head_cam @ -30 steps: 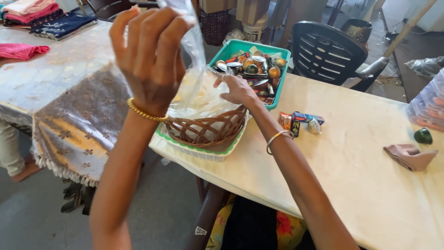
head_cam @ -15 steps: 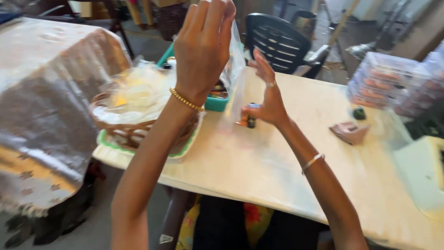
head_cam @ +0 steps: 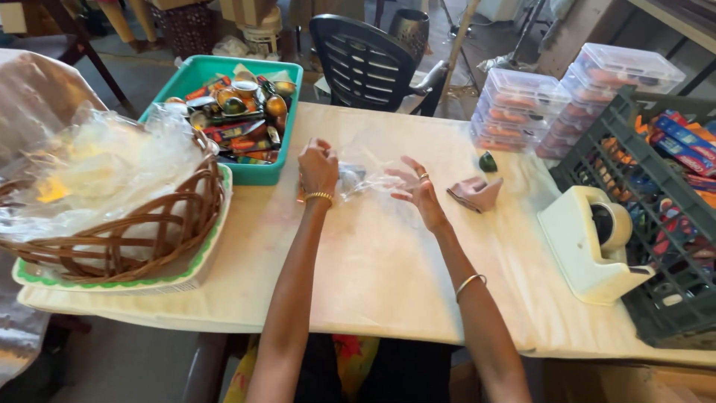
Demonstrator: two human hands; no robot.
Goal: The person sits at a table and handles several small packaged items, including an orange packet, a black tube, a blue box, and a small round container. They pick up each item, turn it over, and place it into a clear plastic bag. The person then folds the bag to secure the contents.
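1. Both hands have dropped from head height to the table since the earlier frame, and the clear plastic bag [head_cam: 363,181] that hung in the air then now lies between them on the tabletop.
2. Left hand [head_cam: 318,169] is clenched, its fingers curled down onto the near-left edge of the bag, gripping the film. A gold beaded bracelet sits on that wrist.
3. Right hand [head_cam: 419,192] is released, its fingers spread and lifted, palm turned toward the bag. The fingertips lie just at the bag's right side; whether they touch the film I cannot tell. A ring shows on one finger, a thin bangle further up the forearm.
4. Something small and dark shows inside the bag near the left fingers, too blurred to name.
5. Just right of the right hand's fingers lies a folded pinkish cloth [head_cam: 476,192], and beyond it a small dark green object [head_cam: 488,162].
6. Just beyond the left fingers stands a teal tray [head_cam: 195,73] filled with small wrapped items.
7. Well left of the left hand, a wicker basket [head_cam: 160,240] stuffed with clear plastic sits on a white tray with a green rim.
8. Further right of the right hand stands a cream tape dispenser [head_cam: 585,246], with a dark crate [head_cam: 660,298] of packets beside it and stacked clear lidded boxes [head_cam: 522,108] behind.
9. Beyond the table stands a black plastic chair [head_cam: 369,56].
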